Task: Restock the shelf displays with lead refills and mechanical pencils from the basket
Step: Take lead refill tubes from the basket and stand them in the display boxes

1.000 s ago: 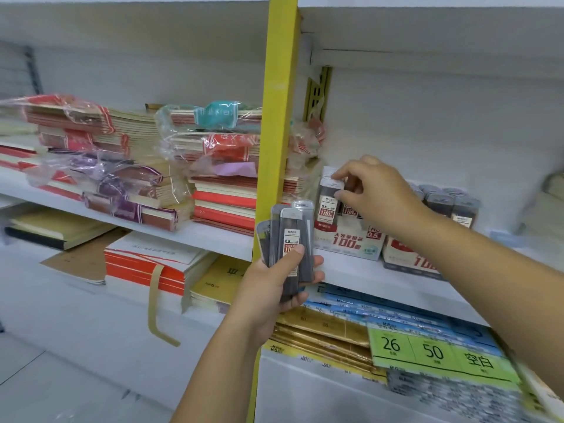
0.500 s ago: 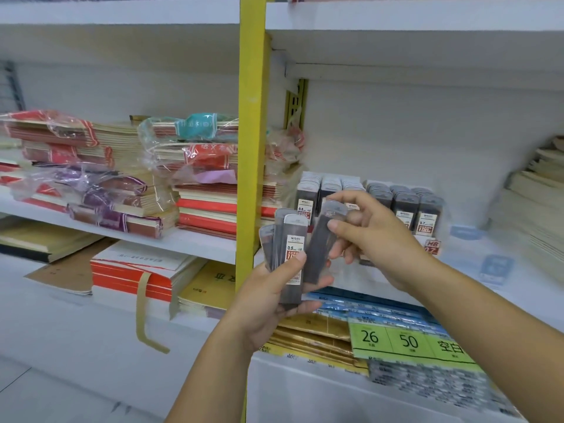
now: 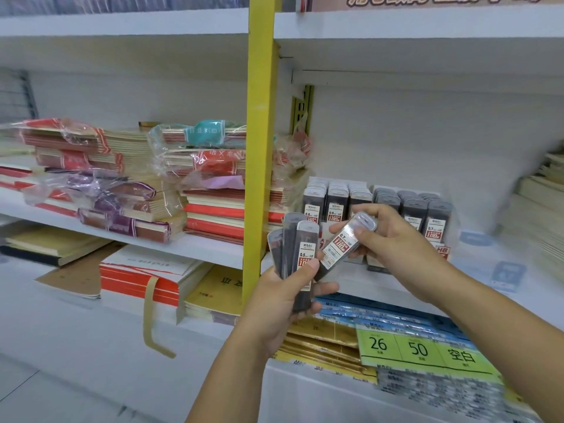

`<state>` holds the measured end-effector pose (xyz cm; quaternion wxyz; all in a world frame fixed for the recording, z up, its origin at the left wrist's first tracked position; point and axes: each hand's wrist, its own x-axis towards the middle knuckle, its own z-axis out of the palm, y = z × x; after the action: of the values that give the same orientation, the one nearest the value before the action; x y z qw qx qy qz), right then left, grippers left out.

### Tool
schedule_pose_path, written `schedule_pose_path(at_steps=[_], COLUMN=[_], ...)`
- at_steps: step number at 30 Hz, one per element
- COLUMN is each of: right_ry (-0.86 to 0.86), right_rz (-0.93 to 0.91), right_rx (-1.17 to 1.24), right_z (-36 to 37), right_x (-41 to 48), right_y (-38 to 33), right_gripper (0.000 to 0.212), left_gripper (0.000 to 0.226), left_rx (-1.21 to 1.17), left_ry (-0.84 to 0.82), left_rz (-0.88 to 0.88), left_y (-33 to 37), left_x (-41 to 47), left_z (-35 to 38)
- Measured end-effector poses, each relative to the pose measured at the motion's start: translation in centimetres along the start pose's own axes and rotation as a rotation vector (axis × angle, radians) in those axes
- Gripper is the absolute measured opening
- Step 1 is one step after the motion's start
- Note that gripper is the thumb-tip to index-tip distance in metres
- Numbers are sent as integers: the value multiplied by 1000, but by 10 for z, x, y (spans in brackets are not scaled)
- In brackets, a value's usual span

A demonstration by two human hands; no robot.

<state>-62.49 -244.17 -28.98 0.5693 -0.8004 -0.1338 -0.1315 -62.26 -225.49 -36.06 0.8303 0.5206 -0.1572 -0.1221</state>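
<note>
Grey 0.7 lead case [image 3: 340,247] tilted between right-hand fingers [image 3: 370,236].

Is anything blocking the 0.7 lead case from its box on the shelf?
Nothing visible does. The right hand holds the 0.7 lead case in front of the 0.7 display box, only open air between them.

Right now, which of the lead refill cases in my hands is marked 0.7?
The single case pinched in your right hand, tilted. Its label reads 0.7; the front case in your left hand reads 0.5.
</note>
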Motion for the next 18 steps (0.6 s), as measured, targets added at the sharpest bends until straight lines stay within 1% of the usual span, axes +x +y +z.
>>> schedule_pose_path(at_steps=[3, 6, 8, 9, 10, 12, 14, 16, 18], right_ry=[56, 200, 254, 264, 268, 258, 244, 246, 254], right_rz=[-49, -218, -332, -381, -424, -479, -488, -495, -506], right_rx=[2, -98, -178, -224, -289, -448, -558, -612, -610], right_z=[1, -3, -4, -2, 0, 8, 14, 16, 12], right_x=[1, 8, 17, 23, 28, 39, 48, 53, 54], right_y=[-3, -16, -29, -35, -39, -44, -44, -45, -49], right_gripper=[17, 27, 32, 32, 33, 32, 30, 30, 31], left_gripper=[41, 40, 26, 18, 16, 24, 25, 24, 28], left_rx=[-4, 21, 44, 51, 57, 76, 63, 64, 97], left_ry=[5, 40, 102, 133, 155, 176, 172, 159, 127], left_rz=[7, 35, 39, 35, 34, 44, 65, 70, 64], left_y=[-2, 0, 0, 1, 1, 0, 1, 1, 0], left_x=[3, 7, 10, 11, 12, 14, 15, 17, 19], left_z=[-4, -8, -11, -12, -14, -18, -21, -24, -27])
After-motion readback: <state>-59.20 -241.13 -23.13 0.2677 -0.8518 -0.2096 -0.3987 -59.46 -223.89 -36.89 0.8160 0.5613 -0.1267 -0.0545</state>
